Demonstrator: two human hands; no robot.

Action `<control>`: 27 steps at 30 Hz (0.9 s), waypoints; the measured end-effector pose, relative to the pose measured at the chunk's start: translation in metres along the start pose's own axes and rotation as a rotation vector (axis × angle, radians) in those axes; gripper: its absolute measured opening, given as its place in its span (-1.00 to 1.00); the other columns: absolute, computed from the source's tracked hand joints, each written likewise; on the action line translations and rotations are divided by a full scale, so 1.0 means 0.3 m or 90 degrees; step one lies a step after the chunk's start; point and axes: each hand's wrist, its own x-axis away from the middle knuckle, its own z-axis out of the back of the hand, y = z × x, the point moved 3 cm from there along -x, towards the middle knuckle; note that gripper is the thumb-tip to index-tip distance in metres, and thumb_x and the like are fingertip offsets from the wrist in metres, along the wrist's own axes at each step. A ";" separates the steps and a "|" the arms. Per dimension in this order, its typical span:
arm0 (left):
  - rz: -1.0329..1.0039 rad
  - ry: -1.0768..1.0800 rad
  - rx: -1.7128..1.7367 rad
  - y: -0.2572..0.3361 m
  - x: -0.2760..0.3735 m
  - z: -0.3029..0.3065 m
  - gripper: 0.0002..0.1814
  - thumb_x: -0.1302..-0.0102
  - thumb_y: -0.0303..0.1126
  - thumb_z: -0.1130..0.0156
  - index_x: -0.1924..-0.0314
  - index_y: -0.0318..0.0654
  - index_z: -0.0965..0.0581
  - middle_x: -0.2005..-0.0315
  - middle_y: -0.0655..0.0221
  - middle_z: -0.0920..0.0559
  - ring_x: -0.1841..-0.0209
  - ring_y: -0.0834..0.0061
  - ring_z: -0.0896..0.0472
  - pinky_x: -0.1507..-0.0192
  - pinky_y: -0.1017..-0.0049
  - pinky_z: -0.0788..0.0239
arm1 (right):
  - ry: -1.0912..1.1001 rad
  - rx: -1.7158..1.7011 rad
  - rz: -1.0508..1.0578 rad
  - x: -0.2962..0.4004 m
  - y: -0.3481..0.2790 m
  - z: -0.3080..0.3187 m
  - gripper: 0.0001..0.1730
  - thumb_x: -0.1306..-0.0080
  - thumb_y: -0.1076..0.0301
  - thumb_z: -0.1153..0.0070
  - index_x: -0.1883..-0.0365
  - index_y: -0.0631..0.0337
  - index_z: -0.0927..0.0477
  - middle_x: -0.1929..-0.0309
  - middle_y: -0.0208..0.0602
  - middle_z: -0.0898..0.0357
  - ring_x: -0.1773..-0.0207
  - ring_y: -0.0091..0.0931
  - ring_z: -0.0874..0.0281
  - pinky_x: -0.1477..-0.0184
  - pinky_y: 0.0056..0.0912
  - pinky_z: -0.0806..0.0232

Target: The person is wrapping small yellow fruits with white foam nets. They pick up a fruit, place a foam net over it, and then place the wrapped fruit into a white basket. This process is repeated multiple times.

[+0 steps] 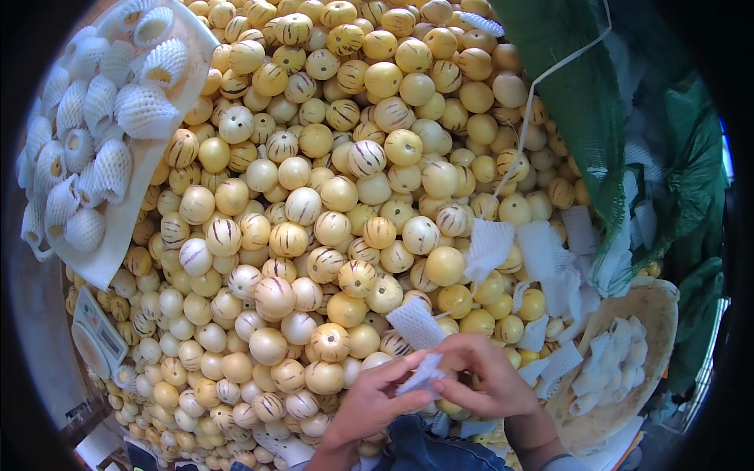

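Note:
At the bottom centre, my left hand (377, 400) and my right hand (492, 377) come together around a small white foam net sleeve (425, 374). The fingers of both hands pinch it from either side, and they hide part of it. Whether a fruit sits inside it I cannot tell. Just beyond my hands, another flat foam net sleeve (415, 322) lies on the heap. That heap is made of yellow pepino melons (288, 238), many with purple stripes, and it spreads out before me.
Wrapped melons (82, 138) fill a white tray (126, 218) at upper left. A digital scale (100, 332) sits at left. On the right are loose foam sleeves (539, 250), a basin (660, 300) holding more wrapped pieces, and green mesh sacking (565, 88) with a pale cord (565, 60).

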 end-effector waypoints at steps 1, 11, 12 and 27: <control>-0.007 0.046 -0.043 0.006 0.010 0.032 -0.55 -0.05 -0.50 -0.18 0.01 -0.39 -0.36 0.17 0.33 -0.46 0.13 0.60 -0.41 0.11 0.59 -0.25 | -0.085 0.009 -0.004 -0.023 -0.001 -0.003 -0.69 -0.06 0.46 -0.04 0.19 0.24 -0.33 0.68 -0.37 -0.33 0.67 -0.60 -0.30 0.61 -0.60 -0.15; -0.404 0.731 -0.428 0.218 0.075 0.168 -0.63 0.21 -0.74 0.15 0.32 -0.45 -0.48 0.32 0.40 -0.37 0.30 0.55 -0.37 0.15 0.63 -0.21 | 0.233 1.123 0.089 -0.541 0.117 0.458 -0.76 0.12 0.59 0.00 0.41 0.26 -0.37 0.30 -0.18 -0.38 0.23 -0.23 -0.36 0.27 -0.21 -0.28; -0.413 0.723 -0.424 0.222 0.079 0.170 -0.64 0.19 -0.72 0.13 0.31 -0.46 -0.48 0.32 0.39 -0.37 0.29 0.55 -0.37 0.14 0.62 -0.20 | 0.220 1.088 0.045 -0.553 0.110 0.452 -0.77 0.11 0.58 0.00 0.41 0.26 -0.37 0.29 -0.16 -0.38 0.23 -0.22 -0.37 0.27 -0.20 -0.29; -0.436 0.573 -0.103 0.158 0.054 0.106 -0.72 -0.06 -0.61 0.02 0.17 -0.51 -0.39 0.27 0.28 -0.49 0.21 0.53 -0.45 0.07 0.55 -0.24 | 0.132 0.300 0.090 -0.381 0.126 0.449 -0.48 0.06 0.54 -0.09 0.06 0.24 -0.29 0.21 -0.19 -0.42 0.16 -0.36 -0.44 0.21 -0.39 -0.36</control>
